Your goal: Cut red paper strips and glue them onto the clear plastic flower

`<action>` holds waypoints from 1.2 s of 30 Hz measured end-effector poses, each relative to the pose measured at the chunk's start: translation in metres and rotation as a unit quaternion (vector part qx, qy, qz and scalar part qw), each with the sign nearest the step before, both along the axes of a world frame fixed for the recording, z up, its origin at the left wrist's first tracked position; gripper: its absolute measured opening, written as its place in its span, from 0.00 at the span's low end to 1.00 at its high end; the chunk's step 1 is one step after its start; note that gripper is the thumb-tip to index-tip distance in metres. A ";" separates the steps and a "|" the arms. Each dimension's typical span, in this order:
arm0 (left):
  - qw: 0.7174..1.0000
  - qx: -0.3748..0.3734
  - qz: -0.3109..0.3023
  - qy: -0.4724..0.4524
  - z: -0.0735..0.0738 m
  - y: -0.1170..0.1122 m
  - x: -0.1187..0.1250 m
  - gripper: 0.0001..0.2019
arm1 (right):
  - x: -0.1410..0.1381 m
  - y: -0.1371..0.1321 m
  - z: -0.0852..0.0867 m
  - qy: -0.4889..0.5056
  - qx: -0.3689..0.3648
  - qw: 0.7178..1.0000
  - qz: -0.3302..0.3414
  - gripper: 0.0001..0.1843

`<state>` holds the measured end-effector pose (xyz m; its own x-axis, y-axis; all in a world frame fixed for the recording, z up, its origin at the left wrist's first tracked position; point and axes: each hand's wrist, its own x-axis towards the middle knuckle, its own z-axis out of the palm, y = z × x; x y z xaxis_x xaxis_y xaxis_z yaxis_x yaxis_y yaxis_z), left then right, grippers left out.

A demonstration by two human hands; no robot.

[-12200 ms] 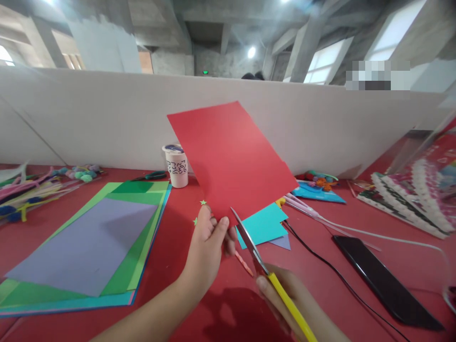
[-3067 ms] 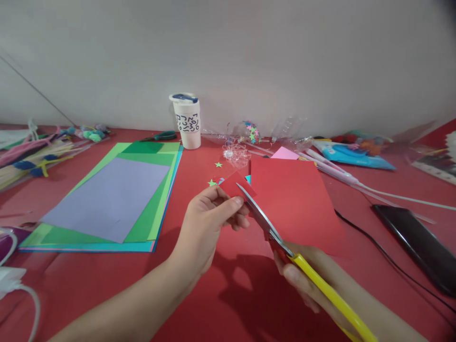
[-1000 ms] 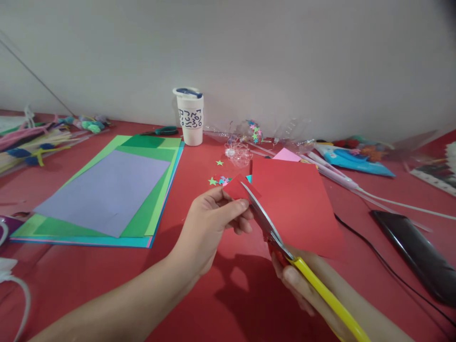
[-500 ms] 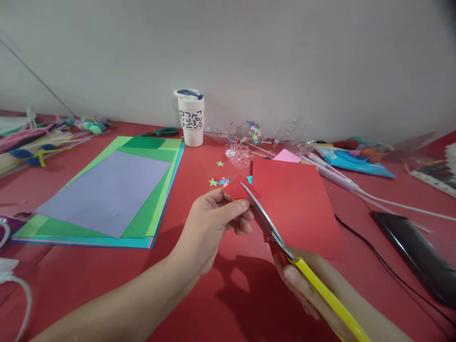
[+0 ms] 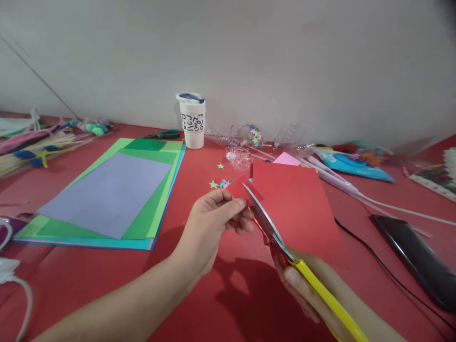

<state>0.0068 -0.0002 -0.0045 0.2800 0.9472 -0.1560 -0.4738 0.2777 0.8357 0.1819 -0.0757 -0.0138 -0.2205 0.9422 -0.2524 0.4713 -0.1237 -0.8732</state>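
Note:
My left hand (image 5: 210,228) pinches a small red paper piece (image 5: 239,187) between thumb and fingers, held above the red table (image 5: 89,280). My right hand (image 5: 309,289) grips yellow-handled scissors (image 5: 281,242); the blades point up and left and their tips meet the small piece. A large red paper sheet (image 5: 299,209) lies flat on the table just behind the scissors.
A stack of purple, green and blue paper sheets (image 5: 110,194) lies at left. A white lidded cup (image 5: 192,121) stands by the white wall, green scissors (image 5: 166,134) beside it. Small star cut-outs (image 5: 217,180), pipe cleaners (image 5: 39,147), a black phone (image 5: 420,261) with cable surround.
Long ago the left hand held the whole red sheet upright; it now lies on the table and only a small piece is held. Over the last second hands barely shifted.

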 end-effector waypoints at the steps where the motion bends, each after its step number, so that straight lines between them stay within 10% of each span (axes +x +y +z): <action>1: 1.000 0.003 0.001 -0.002 0.000 0.000 0.000 0.08 | 0.000 0.000 -0.001 -0.003 0.003 1.000 -0.003 0.26; 13: 1.000 0.014 0.001 -0.006 -0.002 0.001 0.000 0.10 | -0.005 0.001 -0.007 -0.012 0.111 0.993 -0.025 0.26; 36: 1.000 0.023 -0.017 0.003 0.002 0.001 -0.002 0.08 | 0.008 -0.007 -0.029 -0.024 0.088 0.996 -0.026 0.22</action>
